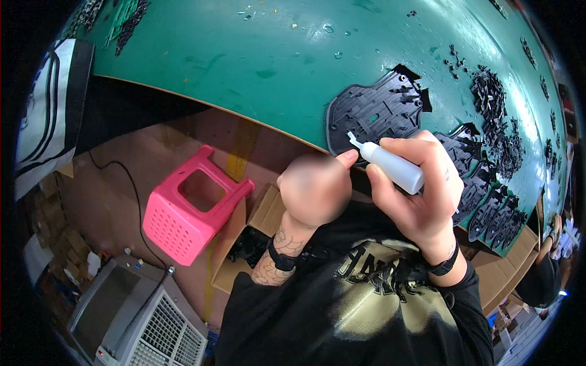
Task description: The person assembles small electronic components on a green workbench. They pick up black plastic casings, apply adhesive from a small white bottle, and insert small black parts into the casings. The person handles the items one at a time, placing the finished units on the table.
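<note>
In my right hand [430,189] is a small white squeeze bottle [394,168], gripped between thumb and fingers. Its thin white nozzle points up and left over a black molded plastic shell [372,110], which lies on the green tabletop near the edge. Ribs, posts and small openings show on the shell's upturned face. Just below the shell's lower left edge is my left hand [314,189], with the thumb reaching toward it. The rest of that hand is a blur, so its fingers and any grip are hidden.
Several similar black shells [485,189] line the table's right side, beside a heap of small black parts [491,97]. A pink plastic stool [183,226], an open cardboard box [229,268] and a grey air cooler [146,317] stand on the floor to the left.
</note>
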The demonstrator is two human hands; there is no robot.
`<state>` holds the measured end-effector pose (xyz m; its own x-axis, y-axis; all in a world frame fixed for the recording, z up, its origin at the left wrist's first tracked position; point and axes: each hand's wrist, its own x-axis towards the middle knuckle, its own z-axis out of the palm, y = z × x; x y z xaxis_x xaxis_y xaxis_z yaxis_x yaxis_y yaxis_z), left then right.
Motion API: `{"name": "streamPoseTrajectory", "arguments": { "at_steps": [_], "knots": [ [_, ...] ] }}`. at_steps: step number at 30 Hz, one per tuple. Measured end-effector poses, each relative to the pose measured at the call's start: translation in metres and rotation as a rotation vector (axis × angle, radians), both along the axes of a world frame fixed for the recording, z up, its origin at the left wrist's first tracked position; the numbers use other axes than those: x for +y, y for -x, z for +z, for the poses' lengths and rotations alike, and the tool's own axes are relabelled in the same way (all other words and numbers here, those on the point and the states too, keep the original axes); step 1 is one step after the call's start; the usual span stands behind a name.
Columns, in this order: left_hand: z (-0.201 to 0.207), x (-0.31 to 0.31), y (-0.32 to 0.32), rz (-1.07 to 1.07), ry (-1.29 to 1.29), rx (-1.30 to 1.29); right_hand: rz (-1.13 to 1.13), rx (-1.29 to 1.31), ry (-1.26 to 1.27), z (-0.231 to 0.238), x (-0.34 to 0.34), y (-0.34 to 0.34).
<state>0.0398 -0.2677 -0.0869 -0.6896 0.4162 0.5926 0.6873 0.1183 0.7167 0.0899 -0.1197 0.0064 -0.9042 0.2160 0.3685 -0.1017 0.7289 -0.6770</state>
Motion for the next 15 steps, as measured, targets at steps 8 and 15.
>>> {"name": "streamPoseTrajectory", "arguments": {
  "at_steps": [8,15],
  "knots": [
    [0.011,-0.009,-0.003,0.009,0.110,0.089,-0.054,-0.023,0.153,0.003,-0.001,-0.004],
    [0.049,-0.005,0.022,0.071,0.056,0.090,-0.074,0.037,0.343,0.030,0.035,-0.031]
  ]
}}
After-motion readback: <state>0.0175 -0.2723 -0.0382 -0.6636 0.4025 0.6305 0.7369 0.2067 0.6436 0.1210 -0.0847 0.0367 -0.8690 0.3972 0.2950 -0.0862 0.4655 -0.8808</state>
